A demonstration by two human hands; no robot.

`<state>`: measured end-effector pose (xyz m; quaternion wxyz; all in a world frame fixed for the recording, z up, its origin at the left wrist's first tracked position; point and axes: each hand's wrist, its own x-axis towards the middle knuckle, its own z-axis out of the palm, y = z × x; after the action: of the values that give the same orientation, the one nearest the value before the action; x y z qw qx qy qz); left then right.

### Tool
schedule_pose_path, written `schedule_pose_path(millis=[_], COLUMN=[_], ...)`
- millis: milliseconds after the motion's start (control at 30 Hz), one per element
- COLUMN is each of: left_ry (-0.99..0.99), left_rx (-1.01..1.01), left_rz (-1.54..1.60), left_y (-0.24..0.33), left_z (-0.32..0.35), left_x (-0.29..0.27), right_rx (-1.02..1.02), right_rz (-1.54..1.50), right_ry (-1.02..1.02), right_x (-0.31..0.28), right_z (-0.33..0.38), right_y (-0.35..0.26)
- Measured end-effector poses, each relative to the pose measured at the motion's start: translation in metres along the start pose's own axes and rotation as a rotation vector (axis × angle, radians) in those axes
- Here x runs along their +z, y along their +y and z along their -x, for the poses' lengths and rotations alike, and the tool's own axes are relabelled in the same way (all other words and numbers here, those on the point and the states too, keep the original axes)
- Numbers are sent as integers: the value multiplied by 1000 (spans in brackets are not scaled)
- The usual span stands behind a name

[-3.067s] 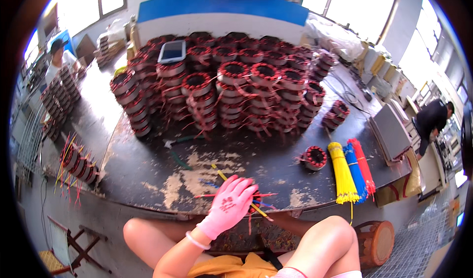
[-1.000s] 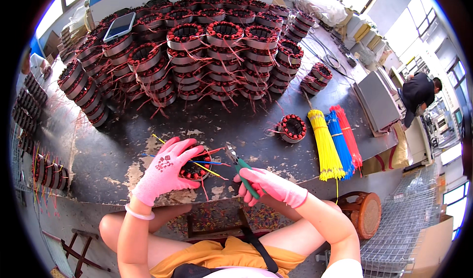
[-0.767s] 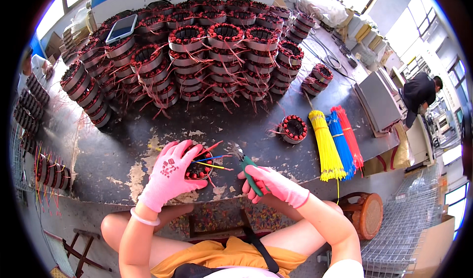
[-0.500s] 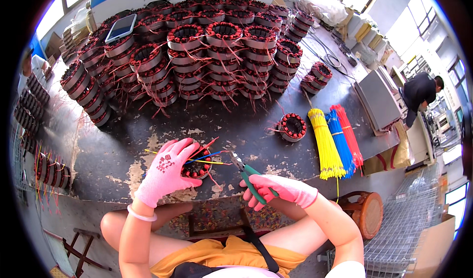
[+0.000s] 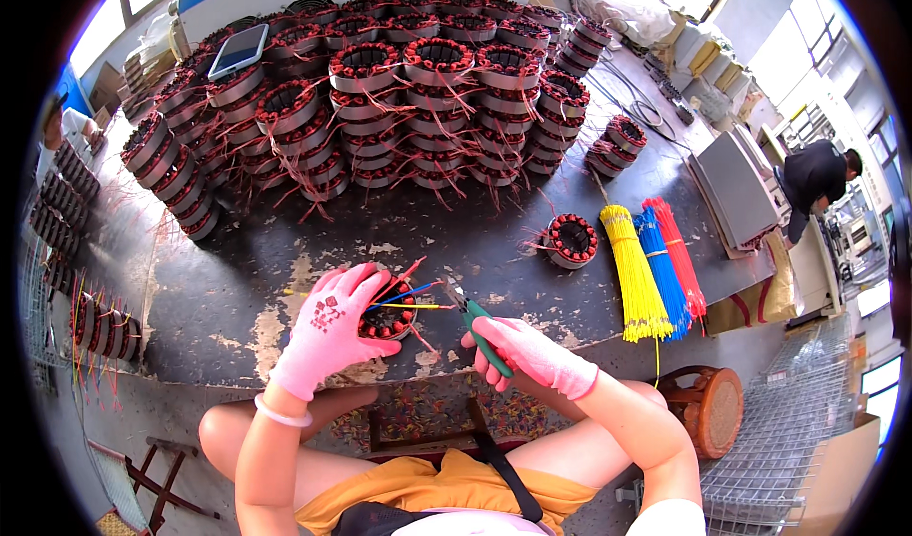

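Note:
Both my hands wear pink gloves. My left hand (image 5: 334,329) is closed over the left side of a stator ring (image 5: 389,327) with red and black windings, steadying it near the table's front edge. A blue wire (image 5: 404,295) and a yellow wire (image 5: 427,307) run across the ring from under that hand, close to the ring's thin red leads. My right hand (image 5: 522,348) grips green-handled pliers (image 5: 472,312). The pliers' jaws point up and left, close to the wire ends; whether they pinch a wire is too small to tell.
Tall stacks of stators (image 5: 437,108) fill the table's back, with a phone (image 5: 237,51) on top. A single stator (image 5: 571,240) sits right of centre beside yellow (image 5: 632,275), blue (image 5: 663,270) and red wire bundles (image 5: 676,251). A person (image 5: 819,180) stands far right.
The pliers' handles have come closer together in my right hand, and the jaws have shifted slightly up. The blue and yellow wire ends have swung a little. My left hand still holds the stator.

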<state>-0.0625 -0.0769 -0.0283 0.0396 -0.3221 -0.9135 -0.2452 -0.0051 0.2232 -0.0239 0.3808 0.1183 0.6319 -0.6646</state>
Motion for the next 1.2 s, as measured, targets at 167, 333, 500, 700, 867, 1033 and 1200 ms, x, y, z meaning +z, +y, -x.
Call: schedule_pose_path(millis=[167, 333, 500, 700, 867, 1033, 1200], left_ry=[33, 18, -3, 5, 1, 2, 2], left_rx=[-200, -138, -134, -133, -125, -128, -128], left_rz=[-99, -30, -12, -7, -10, -9, -13], left_y=[21, 10, 11, 9, 8, 8, 9], left_z=[9, 6, 5, 5, 5, 5, 5], left_x=[3, 3, 1, 3, 4, 4, 4], right_rx=[27, 94, 98, 74, 91, 84, 73], right_rz=[-207, -86, -31, -42, 2, -1, 8], right_ry=[-35, -97, -72, -44, -3, 4, 4], right_x=[-5, -6, -1, 0, 1, 0, 1], right_z=[15, 18, 13, 9, 10, 13, 13], right_y=[2, -5, -12, -10, -11, -11, -12])
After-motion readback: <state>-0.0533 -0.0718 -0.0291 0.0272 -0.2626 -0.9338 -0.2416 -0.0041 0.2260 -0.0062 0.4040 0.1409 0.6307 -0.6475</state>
